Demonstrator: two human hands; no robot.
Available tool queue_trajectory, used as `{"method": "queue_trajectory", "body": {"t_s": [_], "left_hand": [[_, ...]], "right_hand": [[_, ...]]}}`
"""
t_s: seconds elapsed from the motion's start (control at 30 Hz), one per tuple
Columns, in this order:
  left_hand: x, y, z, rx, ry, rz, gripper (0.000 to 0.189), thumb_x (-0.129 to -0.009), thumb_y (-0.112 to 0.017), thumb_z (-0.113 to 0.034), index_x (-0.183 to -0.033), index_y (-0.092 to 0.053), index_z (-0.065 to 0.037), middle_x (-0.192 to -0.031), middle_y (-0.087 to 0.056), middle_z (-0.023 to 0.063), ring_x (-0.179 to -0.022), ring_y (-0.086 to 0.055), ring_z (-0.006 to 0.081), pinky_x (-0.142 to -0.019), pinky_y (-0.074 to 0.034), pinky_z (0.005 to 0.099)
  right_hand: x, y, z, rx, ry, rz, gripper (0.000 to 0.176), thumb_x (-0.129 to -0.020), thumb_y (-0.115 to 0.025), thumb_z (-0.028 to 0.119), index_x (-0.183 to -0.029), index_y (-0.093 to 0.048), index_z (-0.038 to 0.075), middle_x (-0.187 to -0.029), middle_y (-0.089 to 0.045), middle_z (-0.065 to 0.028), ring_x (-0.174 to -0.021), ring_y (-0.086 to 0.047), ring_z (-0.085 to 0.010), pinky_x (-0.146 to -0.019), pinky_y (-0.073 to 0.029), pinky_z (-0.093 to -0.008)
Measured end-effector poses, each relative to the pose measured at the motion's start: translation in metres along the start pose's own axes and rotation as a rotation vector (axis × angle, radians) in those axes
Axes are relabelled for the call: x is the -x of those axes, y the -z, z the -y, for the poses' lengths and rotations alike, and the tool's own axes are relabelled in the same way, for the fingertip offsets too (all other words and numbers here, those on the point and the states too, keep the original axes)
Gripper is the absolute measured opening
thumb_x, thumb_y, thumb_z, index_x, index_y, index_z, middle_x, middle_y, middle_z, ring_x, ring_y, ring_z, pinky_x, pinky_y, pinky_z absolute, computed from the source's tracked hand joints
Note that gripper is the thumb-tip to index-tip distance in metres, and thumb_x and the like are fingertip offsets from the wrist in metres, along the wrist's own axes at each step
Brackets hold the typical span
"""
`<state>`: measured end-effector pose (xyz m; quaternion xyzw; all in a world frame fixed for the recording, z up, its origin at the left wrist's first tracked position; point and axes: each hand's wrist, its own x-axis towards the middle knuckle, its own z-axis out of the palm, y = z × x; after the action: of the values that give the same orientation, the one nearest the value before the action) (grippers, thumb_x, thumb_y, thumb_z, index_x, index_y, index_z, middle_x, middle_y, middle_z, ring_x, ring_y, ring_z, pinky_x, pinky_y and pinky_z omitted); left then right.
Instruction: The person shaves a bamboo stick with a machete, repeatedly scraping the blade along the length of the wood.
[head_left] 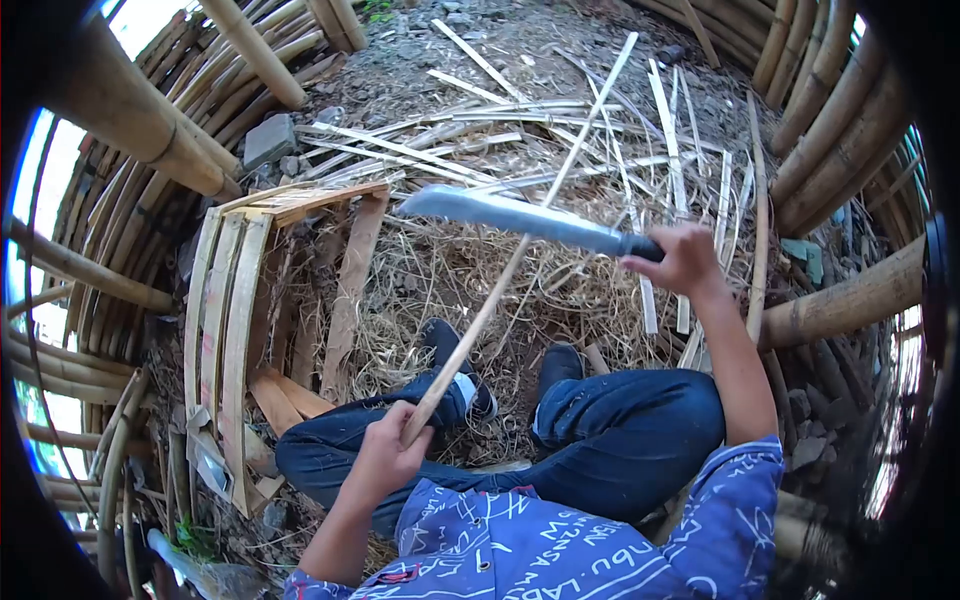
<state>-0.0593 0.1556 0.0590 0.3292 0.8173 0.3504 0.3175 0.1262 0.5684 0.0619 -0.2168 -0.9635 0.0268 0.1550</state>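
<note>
My left hand is wrapped round the lower end of a long thin bamboo strip, which slants up and to the right, away from me. In my right hand is the dark handle of a big machete. Its wide blade points left and crosses the strip at about mid-length; whether the two touch is hard to tell. Split bamboo strips lie scattered on the ground beyond the blade, among curly pale shavings.
A slatted wooden crate stands at the left, beside a grey block. Thick bamboo poles reach in from the right, others from the upper left. My shoes rest on the littered ground.
</note>
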Motion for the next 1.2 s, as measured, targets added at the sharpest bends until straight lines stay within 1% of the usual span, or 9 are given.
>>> {"method": "queue_trajectory", "body": {"t_s": [0.2, 0.27, 0.43, 0.53, 0.6, 0.77, 0.9, 1.0, 1.2], "left_hand": [[-0.039, -0.043, -0.024, 0.091, -0.081, -0.101, 0.027, -0.088, -0.068, -0.021, -0.094, -0.053, 0.001, -0.068, -0.059, 0.0208, -0.061, -0.062, 0.0329, -0.058, -0.046, 0.037], [-0.051, -0.05, -0.039, 0.11, -0.001, -0.108, 0.021, -0.089, -0.069, -0.016, -0.092, -0.055, 0.0, -0.064, -0.053, 0.0065, -0.058, -0.046, 0.0098, -0.052, -0.039, 0.03], [-0.061, -0.059, -0.037, 0.216, -0.102, -0.135, 0.016, -0.093, -0.062, -0.015, -0.089, -0.053, -0.003, -0.06, -0.045, -0.0001, -0.052, -0.04, 0.0075, -0.046, -0.033, 0.0278], [-0.064, -0.049, -0.028, 0.639, -0.034, 0.199, 0.019, -0.099, -0.054, -0.024, -0.096, -0.049, -0.006, -0.059, -0.045, 0.0005, -0.045, -0.04, 0.0098, -0.044, -0.03, 0.0264], [-0.061, -0.038, -0.032, 1.133, 0.14, 0.567, 0.019, -0.104, -0.045, -0.028, -0.104, -0.048, -0.009, -0.061, -0.031, -0.0075, -0.047, -0.029, 0.0039, -0.044, -0.024, 0.0208], [-0.063, -0.04, -0.034, 0.908, 0.355, 0.753, 0.025, -0.104, -0.042, -0.036, -0.109, -0.049, -0.012, -0.067, -0.032, -0.0087, -0.051, -0.03, 0.0022, -0.043, -0.026, 0.0194], [-0.067, -0.043, -0.027, 0.912, 0.503, 0.652, 0.023, -0.102, -0.047, -0.035, -0.099, -0.05, -0.012, -0.065, -0.035, -0.0095, -0.047, -0.028, 0.0003, -0.04, -0.024, 0.0182], [-0.063, -0.054, -0.026, 0.851, 0.513, 0.638, 0.027, -0.099, -0.054, -0.038, -0.095, -0.05, -0.011, -0.062, -0.036, -0.0098, -0.044, -0.028, 0.0004, -0.037, -0.023, 0.0186], [-0.063, -0.074, -0.031, 0.602, 0.372, 0.47, 0.044, -0.092, -0.065, -0.037, -0.064, -0.047, -0.009, -0.049, -0.047, -0.0021, -0.037, -0.046, 0.0077, -0.033, -0.039, 0.0264]], "right_hand": [[-0.016, -0.005, 0.07, -0.375, 0.139, 0.329, 0.057, -0.072, -0.068, 0.068, -0.07, -0.07, 0.011, -0.058, -0.062, -0.0113, -0.055, -0.064, -0.03, -0.057, -0.051, -0.0392], [-0.019, -0.008, 0.085, -0.36, 0.153, 0.38, 0.059, -0.074, -0.065, 0.069, -0.071, -0.07, 0.011, -0.059, -0.063, -0.0121, -0.058, -0.064, -0.0328, -0.059, -0.051, -0.041], [-0.021, -0.008, 0.084, -0.434, 0.097, 0.333, 0.058, -0.073, -0.065, 0.069, -0.073, -0.071, 0.01, -0.058, -0.062, -0.0126, -0.057, -0.064, -0.0326, -0.059, -0.051, -0.0406], [-0.019, -0.008, 0.068, -0.387, 0.122, 0.202, 0.057, -0.073, -0.066, 0.067, -0.075, -0.072, 0.011, -0.057, -0.062, -0.0121, -0.056, -0.064, -0.0319, -0.057, -0.051, -0.0395], [-0.015, -0.012, 0.063, -0.383, 0.112, 0.197, 0.055, -0.073, -0.067, 0.066, -0.075, -0.072, 0.012, -0.057, -0.062, -0.012, -0.054, -0.064, -0.0313, -0.056, -0.051, -0.039], [-0.014, -0.014, 0.071, -0.344, 0.177, 0.282, 0.056, -0.072, -0.069, 0.064, -0.068, -0.067, 0.009, -0.056, -0.06, -0.0125, -0.054, -0.063, -0.0318, -0.055, -0.05, -0.0398], [-0.015, -0.015, 0.085, -0.271, 0.251, 0.298, 0.056, -0.071, -0.071, 0.064, -0.064, -0.066, 0.008, -0.053, -0.059, -0.0122, -0.051, -0.061, -0.032, -0.052, -0.049, -0.0396], [-0.014, -0.021, 0.087, -0.251, 0.26, 0.328, 0.058, -0.071, -0.069, 0.066, -0.064, -0.066, 0.009, -0.052, -0.058, -0.0117, -0.051, -0.061, -0.0318, -0.051, -0.048, -0.04], [-0.015, -0.019, 0.085, -0.274, 0.253, 0.402, 0.061, -0.074, -0.064, 0.07, -0.066, -0.068, 0.009, -0.058, -0.062, -0.0123, -0.057, -0.064, -0.0319, -0.059, -0.052, -0.0413]]}}
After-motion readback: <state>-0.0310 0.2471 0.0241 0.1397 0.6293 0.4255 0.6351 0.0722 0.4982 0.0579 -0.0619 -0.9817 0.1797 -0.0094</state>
